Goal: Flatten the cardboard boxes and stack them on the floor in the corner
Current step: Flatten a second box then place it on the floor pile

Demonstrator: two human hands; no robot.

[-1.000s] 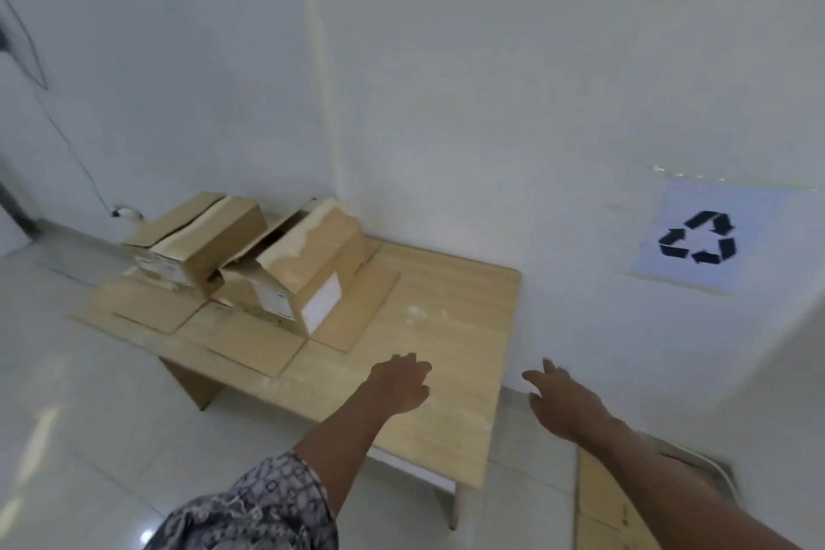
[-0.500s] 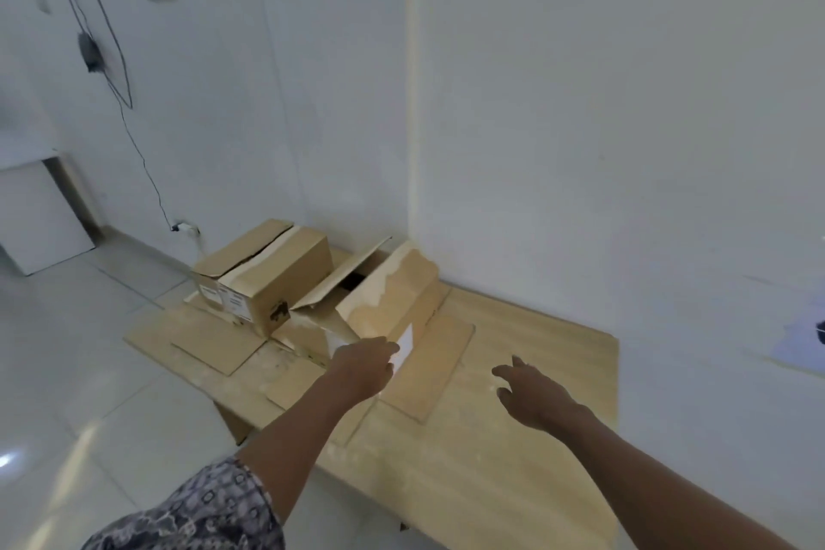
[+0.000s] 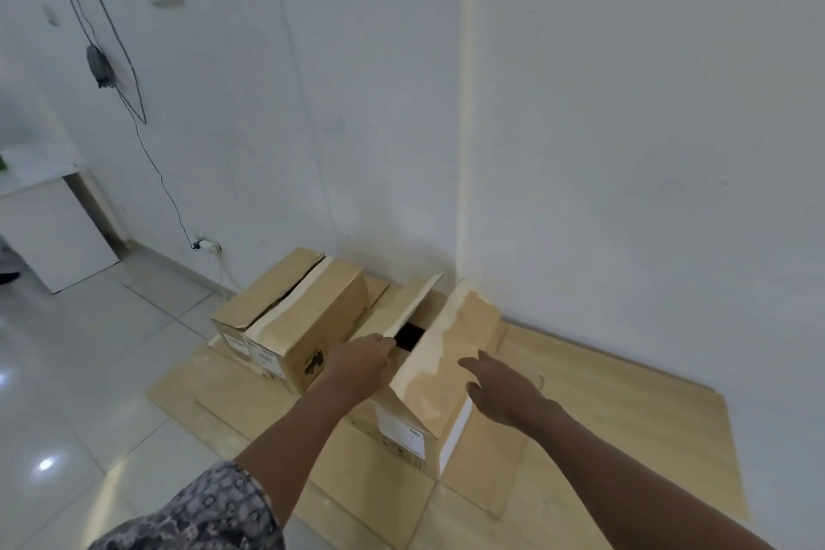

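Two brown cardboard boxes stand on a low wooden table [image 3: 625,406] against the white wall. The far box [image 3: 294,317] is closed, with a strip of tape along its top. The near box [image 3: 446,375] has its top flaps raised, with a dark gap between them and white labels on its front. My left hand [image 3: 361,364] is at the near end of the left flap [image 3: 415,304], fingers bent round its edge. My right hand [image 3: 504,391] hovers with spread fingers over the right flap, close to or just touching it.
Flat cardboard sheets [image 3: 232,389] lie on the table under and around the boxes. White tiled floor [image 3: 89,353] stretches to the left. A cable runs down the wall to a socket [image 3: 207,243]. A white cabinet [image 3: 53,232] stands at far left.
The view has moved closer to the boxes. Both hands travelled forward: my left reached the near box's left flap, and my right came over its right flap.
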